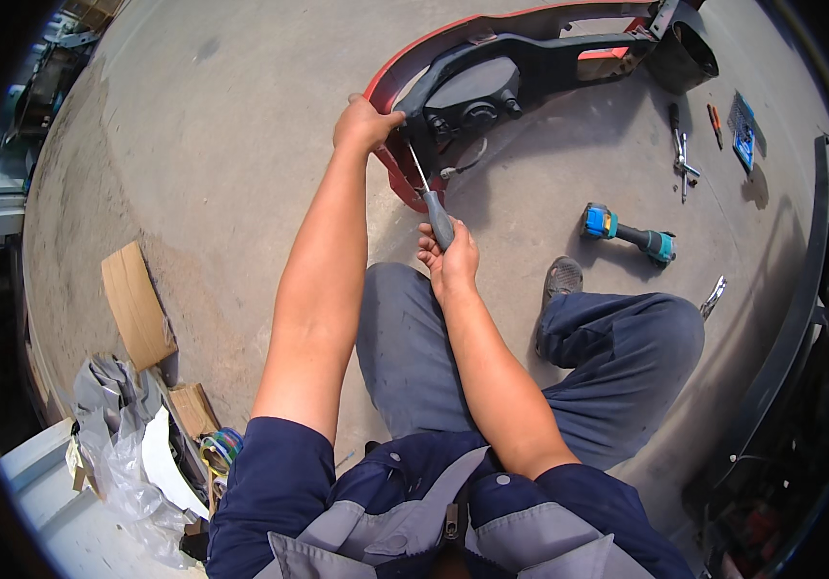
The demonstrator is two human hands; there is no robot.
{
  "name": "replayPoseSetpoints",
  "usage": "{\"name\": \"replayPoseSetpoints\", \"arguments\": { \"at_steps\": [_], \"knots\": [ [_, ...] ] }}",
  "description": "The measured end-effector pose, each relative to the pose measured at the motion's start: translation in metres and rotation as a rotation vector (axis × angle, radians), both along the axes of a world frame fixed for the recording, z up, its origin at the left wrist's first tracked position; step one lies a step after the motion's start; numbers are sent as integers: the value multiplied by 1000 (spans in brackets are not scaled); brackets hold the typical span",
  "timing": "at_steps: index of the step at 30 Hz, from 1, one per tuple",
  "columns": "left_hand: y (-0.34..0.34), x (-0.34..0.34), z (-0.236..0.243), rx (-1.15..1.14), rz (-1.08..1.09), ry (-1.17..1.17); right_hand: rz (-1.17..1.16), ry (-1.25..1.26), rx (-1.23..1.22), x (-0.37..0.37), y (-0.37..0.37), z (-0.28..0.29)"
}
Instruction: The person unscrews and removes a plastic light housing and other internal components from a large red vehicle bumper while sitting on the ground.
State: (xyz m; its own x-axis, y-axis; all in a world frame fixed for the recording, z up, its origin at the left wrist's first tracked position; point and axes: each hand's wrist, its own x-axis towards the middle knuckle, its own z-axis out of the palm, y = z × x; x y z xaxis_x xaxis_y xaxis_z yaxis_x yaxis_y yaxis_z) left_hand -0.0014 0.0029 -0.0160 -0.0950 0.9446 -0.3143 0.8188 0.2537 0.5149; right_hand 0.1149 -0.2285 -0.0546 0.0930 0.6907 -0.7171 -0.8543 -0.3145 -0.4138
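Red bumper [405, 183], one screwdriver [431, 198], two hands.

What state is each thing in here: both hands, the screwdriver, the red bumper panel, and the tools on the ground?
left hand: gripping the red bumper panel's edge.
right hand: closed around the screwdriver handle.
screwdriver: held, tip against the panel's inner side.
red bumper panel: lying on the concrete, black inner side showing.
cordless driver: lying on its side, untouched.
cardboard piece: lying flat.

left hand [366, 124] outstretched, gripping | right hand [450, 259] fisted, apparently thumb-up
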Motion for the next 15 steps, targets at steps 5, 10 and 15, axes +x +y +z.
{"name": "replayPoseSetpoints", "arguments": {
  "at_steps": [5,10,15],
  "knots": [
    [1,-1,-5,26,-2,30,-71,-409,50,-18,3,-2],
    [-3,3,6,0,27,-37,76,-39,7,8,6,3],
    [-5,4,6,18,25,26,94,-292,-4,2,3,4]
  ]
}}
